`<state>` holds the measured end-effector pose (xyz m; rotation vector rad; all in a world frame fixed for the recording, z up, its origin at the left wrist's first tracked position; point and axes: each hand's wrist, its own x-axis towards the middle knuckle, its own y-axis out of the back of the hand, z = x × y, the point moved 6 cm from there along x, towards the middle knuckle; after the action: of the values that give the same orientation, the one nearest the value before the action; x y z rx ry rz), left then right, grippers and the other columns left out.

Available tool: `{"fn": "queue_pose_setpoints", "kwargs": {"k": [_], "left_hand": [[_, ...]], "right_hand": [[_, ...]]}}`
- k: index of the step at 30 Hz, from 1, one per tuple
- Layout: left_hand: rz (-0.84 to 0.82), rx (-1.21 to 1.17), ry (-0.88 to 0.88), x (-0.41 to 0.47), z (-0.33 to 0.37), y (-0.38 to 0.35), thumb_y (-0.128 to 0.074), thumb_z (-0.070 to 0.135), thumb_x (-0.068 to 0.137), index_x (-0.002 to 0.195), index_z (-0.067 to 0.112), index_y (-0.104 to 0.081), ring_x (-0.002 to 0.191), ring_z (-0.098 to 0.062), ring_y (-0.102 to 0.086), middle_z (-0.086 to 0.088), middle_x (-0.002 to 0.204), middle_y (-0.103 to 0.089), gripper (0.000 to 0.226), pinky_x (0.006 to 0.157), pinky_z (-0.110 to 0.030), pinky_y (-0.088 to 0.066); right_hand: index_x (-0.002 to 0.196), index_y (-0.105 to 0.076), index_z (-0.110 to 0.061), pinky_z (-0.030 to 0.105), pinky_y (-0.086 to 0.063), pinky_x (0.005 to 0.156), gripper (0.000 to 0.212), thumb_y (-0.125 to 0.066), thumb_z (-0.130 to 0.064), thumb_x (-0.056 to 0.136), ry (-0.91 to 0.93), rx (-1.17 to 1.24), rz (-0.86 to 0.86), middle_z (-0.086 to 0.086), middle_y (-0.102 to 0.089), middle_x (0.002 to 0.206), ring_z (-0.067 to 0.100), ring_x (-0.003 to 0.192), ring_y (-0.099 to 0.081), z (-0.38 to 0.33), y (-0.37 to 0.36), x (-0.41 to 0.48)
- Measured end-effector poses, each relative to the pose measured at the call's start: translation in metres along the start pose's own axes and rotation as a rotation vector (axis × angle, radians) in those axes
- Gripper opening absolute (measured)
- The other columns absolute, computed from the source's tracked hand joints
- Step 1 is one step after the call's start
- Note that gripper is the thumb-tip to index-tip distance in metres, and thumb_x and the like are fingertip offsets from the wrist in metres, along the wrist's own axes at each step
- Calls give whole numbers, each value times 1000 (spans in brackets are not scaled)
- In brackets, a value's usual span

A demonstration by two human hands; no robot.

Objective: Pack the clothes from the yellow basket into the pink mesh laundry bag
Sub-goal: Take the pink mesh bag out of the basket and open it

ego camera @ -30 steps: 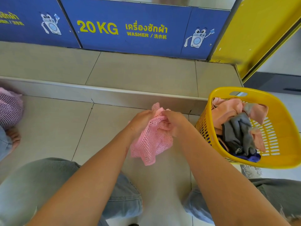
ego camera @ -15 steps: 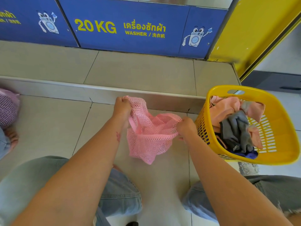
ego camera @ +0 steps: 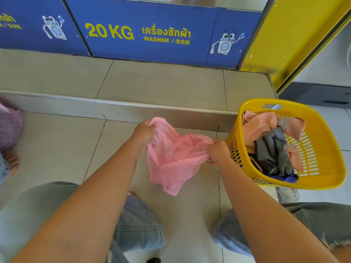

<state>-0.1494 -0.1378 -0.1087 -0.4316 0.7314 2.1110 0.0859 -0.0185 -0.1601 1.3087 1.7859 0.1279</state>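
The pink mesh laundry bag point(ego camera: 174, 158) hangs in front of me above the tiled floor, its mouth stretched apart. My left hand point(ego camera: 143, 132) grips the far left edge of the mouth. My right hand point(ego camera: 218, 151) pinches the right edge, close to the side of the yellow basket point(ego camera: 322, 149). The basket stands on the floor to my right and holds a pile of clothes point(ego camera: 273, 145): peach-pink pieces, a grey garment and something dark blue at the bottom.
A raised tiled step point(ego camera: 117, 109) runs across ahead, below blue washer panels point(ego camera: 152, 35). A second mesh bag point(ego camera: 9, 130) and another person's foot point(ego camera: 10, 160) are at the left edge. My knees in jeans frame the floor below.
The bag was bunched between both hands held together. My hands have moved apart, the left up and away, the right toward the basket, spreading the bag's mouth.
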Motion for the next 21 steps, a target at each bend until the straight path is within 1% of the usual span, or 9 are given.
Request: {"fn": "queue_pose_setpoints", "kwargs": {"k": [2, 4, 6, 9, 11, 13, 16, 18, 21], "left_hand": [[56, -186, 11, 4, 5, 3, -37, 24, 104, 128, 14, -52, 101, -38, -66, -16, 114, -66, 30, 92, -52, -52], [109, -342, 34, 8, 12, 6, -37, 21, 104, 129, 11, -48, 104, -38, -65, -18, 119, -63, 29, 94, -53, -53], [130, -479, 37, 10, 21, 7, -40, 19, 103, 131, 10, -44, 98, -31, -66, -17, 121, -61, 30, 83, -47, -57], [91, -684, -47, 9, 46, 6, -47, 14, 101, 139, 18, -39, 91, -23, -67, -11, 125, -58, 38, 67, -38, -59], [10, -774, -144, 6, 69, 7, -47, 11, 101, 146, 27, -31, 96, -21, -66, -6, 132, -53, 51, 76, -41, -59], [-95, -831, -247, 0, 96, 10, -47, 10, 100, 146, 24, -38, 91, -15, -63, -4, 120, -60, 49, 82, -36, -55], [-205, -886, -318, -14, 129, 18, -57, 22, 93, 108, 16, -68, 71, -13, -56, 0, 78, -61, 19, 74, -32, -48], [-162, -895, -339, -22, 145, 26, -63, 38, 88, 76, 18, -61, 62, -12, -53, 4, 65, -54, 23, 66, -30, -48], [49, -675, -404, -24, 155, 39, -73, 48, 76, 70, 23, -40, 56, -10, -49, 6, 63, -47, 42, 56, -27, -45]], "right_hand": [[100, -51, -13, 50, -61, 73, 19, -45, 1, 88, 12, 38, -13, 14, -68, 95, 32, 83, -70, 0, 0, 1], [113, -54, -13, 37, -61, 62, 26, -47, -4, 90, 37, 156, -5, 11, -69, 100, 26, 81, -69, -4, 1, 1], [111, -57, -18, 29, -49, 52, 23, -51, -11, 90, 97, 244, 28, 8, -70, 100, 22, 77, -65, -13, 5, -1], [97, -55, -26, 28, -44, 57, 14, -50, -14, 91, 216, 346, 122, -3, -67, 91, 17, 78, -63, -34, 17, -9], [87, -53, -29, 27, -45, 62, 18, -49, -13, 92, 295, 422, 177, -8, -63, 86, 15, 79, -61, -50, 27, -16], [83, -52, -32, 29, -48, 68, 21, -48, -13, 92, 362, 484, 218, -8, -63, 86, 14, 80, -61, -66, 36, -24], [91, -53, -26, 32, -50, 77, 17, -46, -11, 93, 448, 557, 277, -4, -64, 92, 16, 86, -61, -87, 51, -34], [96, -53, -21, 28, -48, 75, 15, -44, -10, 93, 502, 591, 344, -3, -61, 90, 14, 83, -58, -96, 62, -41], [101, -53, -16, 7, -40, 60, 14, -43, -10, 94, 527, 570, 442, -9, -57, 83, 5, 72, -52, -95, 71, -47]]}}
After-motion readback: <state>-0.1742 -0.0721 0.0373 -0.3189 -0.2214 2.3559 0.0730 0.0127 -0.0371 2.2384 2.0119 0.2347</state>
